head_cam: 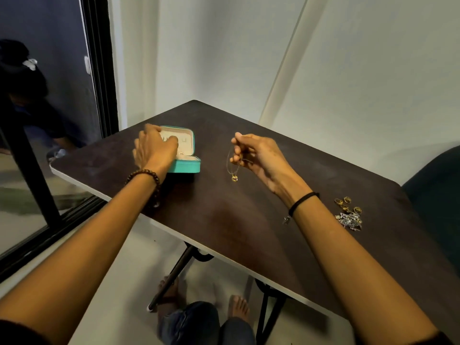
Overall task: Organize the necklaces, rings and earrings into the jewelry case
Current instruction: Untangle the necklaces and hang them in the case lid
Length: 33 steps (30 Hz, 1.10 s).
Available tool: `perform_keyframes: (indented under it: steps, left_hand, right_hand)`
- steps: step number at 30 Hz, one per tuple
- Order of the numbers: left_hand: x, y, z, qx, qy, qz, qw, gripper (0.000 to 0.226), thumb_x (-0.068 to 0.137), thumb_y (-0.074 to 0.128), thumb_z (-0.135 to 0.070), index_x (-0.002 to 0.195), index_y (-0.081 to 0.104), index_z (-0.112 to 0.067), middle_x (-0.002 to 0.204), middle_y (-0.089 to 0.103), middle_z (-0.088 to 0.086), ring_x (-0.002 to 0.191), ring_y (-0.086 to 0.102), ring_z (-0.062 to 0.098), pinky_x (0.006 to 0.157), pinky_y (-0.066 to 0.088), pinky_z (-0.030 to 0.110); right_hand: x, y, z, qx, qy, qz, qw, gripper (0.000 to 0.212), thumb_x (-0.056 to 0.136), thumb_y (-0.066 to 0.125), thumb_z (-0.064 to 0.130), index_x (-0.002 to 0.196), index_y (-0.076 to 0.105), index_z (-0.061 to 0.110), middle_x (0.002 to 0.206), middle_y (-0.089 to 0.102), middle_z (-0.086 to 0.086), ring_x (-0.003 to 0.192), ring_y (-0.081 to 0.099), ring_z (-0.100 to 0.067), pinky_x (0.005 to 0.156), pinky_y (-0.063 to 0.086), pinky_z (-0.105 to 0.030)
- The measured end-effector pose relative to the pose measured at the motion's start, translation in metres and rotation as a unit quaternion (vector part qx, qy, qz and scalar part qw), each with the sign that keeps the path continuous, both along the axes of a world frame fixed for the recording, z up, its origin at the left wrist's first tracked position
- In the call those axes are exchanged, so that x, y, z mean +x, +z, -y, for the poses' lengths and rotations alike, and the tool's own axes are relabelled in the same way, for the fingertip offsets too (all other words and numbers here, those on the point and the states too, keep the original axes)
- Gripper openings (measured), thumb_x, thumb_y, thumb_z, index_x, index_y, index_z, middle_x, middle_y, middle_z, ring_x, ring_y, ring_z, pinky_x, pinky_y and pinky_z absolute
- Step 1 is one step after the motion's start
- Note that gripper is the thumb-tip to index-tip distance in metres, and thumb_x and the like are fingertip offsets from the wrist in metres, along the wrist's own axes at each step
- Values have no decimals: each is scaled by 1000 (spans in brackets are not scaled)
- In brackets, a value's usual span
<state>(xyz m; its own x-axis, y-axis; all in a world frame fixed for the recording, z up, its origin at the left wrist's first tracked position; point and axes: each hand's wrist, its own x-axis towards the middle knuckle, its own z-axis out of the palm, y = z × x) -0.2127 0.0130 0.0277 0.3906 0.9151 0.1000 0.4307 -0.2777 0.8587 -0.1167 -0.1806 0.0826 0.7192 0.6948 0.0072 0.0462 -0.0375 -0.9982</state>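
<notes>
A teal jewelry case (187, 166) lies open on the dark table (224, 215), its cream lining showing and a ring (181, 153) sitting inside. My left hand (154, 149) reaches over the case with fingers bent down into the lid area; whether it holds anything is hidden. My right hand (251, 154) hovers to the right of the case and pinches a thin gold necklace (234, 170), whose pendant dangles just above the tabletop.
Several gold rings (347, 204) and a tangle of silver jewelry (349, 220) lie near the table's right side. A window sits to the left, a wall corner behind, a dark chair (438, 195) at the right. Feet and table legs show below.
</notes>
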Motion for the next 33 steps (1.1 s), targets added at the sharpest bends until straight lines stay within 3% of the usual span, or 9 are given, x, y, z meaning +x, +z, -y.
perform_keyframes:
  steps: [3,6,11,15,20,23,29,33]
  left_hand:
    - [1,-1,-11,-135,-5,39,990,65,88,63,-35,141,33,-13,136,55,8,114,62,32,94,54,48]
    - [3,2,-13,-250,-25,98,963,72,95,63,-26,151,20,-11,119,56,5,86,69,25,70,58,38]
    - [8,-8,-15,-245,-35,110,963,62,99,58,-20,151,25,-12,120,55,5,68,63,14,53,53,29]
    - [9,-17,-5,-215,-53,106,969,56,100,57,-20,149,29,-22,136,55,5,73,65,12,61,59,31]
    - [14,-32,11,-164,-70,136,975,54,95,62,-23,143,37,-28,136,54,1,81,64,8,74,62,36]
    - [16,-38,16,-144,-81,157,974,51,95,62,-22,140,39,-27,134,55,-2,86,63,4,72,59,28]
    - [19,-39,20,-90,-111,171,975,44,103,52,-25,145,39,-21,141,56,-2,109,59,6,78,56,23]
    - [20,-41,18,-72,-123,171,975,38,105,48,-25,142,44,-21,136,59,0,115,63,13,91,58,37]
  right_hand:
    - [4,4,-15,-11,15,17,1000,17,99,61,20,95,71,6,68,63,-1,65,62,-17,78,53,-33]
    - [8,9,-27,-19,34,40,998,17,98,61,17,98,71,4,69,64,-1,67,63,-18,79,53,-33]
    - [12,15,-48,-21,40,59,997,17,97,59,14,96,71,3,72,65,-3,69,63,-19,77,55,-31]
    - [15,16,-62,-17,34,59,998,17,96,58,12,94,72,3,73,64,-5,69,62,-18,79,55,-33]
    - [20,13,-72,-26,30,78,996,18,96,57,12,94,71,2,74,64,-5,69,63,-17,83,57,-34]
    - [26,10,-74,-37,21,100,994,18,95,57,13,93,72,2,74,66,-3,73,65,-18,88,57,-37]
    - [41,9,-74,-67,15,159,985,21,97,54,13,93,72,3,78,67,-5,74,67,-16,83,59,-30]
    - [46,6,-70,-102,28,217,970,22,99,52,14,94,70,4,82,70,-7,72,67,-9,71,55,-19]
